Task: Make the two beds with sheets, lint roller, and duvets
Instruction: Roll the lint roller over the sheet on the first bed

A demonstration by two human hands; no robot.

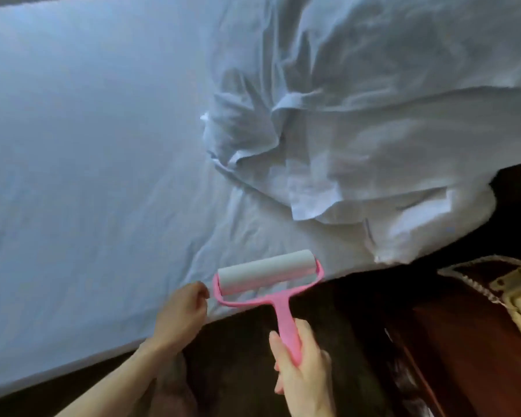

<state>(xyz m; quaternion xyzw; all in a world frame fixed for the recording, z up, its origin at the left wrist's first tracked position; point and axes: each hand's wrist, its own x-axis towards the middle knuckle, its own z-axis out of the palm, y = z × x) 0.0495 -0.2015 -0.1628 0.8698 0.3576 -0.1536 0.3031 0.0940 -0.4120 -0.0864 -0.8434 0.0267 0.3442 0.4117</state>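
Observation:
A pink lint roller with a white roll hovers over the near edge of the bed. My right hand grips its pink handle. My left hand is at the roller's left end, fingers curled, thumb and forefinger pinched close to the roll; whether it holds a sheet of the roll is unclear. The bed's white fitted sheet lies fairly smooth on the left, with creases near the roller. A crumpled white duvet is bunched up on the right half of the bed.
Dark floor runs along the bed's near edge. At the right stands dark red-brown wooden furniture with a patterned cream item on top. The duvet's lower corner hangs over the bed edge.

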